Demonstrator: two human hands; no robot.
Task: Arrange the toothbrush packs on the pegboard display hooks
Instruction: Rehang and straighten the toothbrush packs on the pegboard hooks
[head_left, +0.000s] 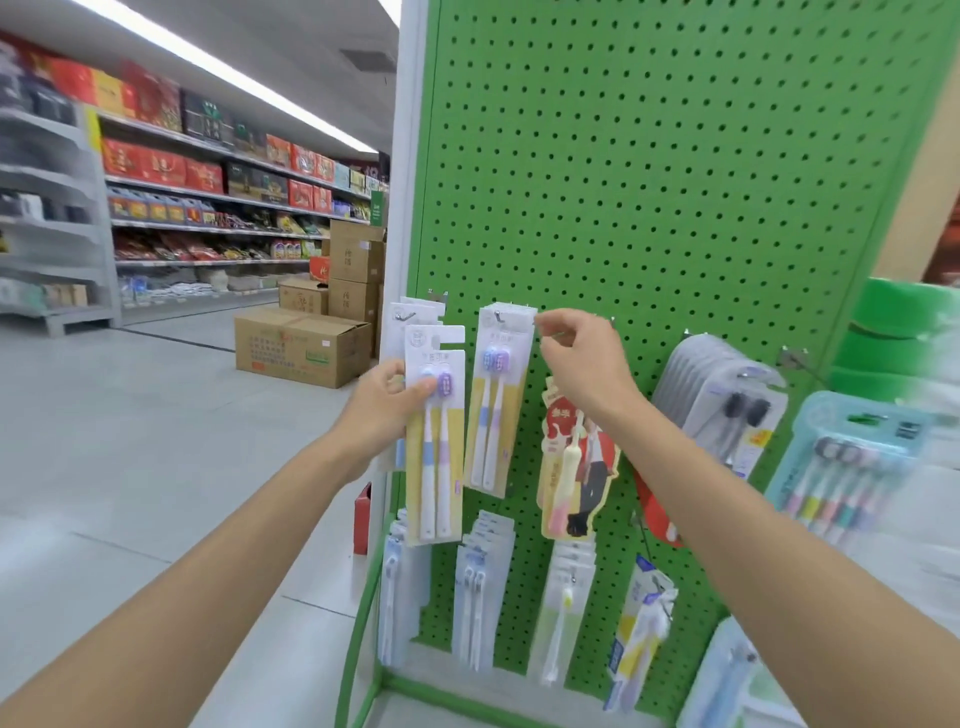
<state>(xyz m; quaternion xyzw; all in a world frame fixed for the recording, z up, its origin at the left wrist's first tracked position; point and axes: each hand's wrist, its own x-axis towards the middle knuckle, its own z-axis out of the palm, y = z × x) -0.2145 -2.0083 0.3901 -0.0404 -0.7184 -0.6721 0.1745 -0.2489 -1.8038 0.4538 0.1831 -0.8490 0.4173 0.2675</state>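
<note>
Blue multipack (852, 462) blurred, red item (657, 512) half behind right forearm (727, 499)

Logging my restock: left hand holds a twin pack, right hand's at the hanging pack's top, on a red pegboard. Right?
No: the head view shows a green pegboard, not red; left hand holds the twin pack, right hand is at the top of the hanging pack.

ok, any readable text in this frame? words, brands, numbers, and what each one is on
Nothing can be quoted; all print is blurred or too small.
Held pack: round logo and a short line of characters, too blurred.
Hung pack: same print, too blurred.
Cartoon-figure card: red characters at top, unreadable.
Cardboard boxes: printed characters and a green label, too small.
Red shelf boxes: blurred.
Green aisle sign: too small.
</note>
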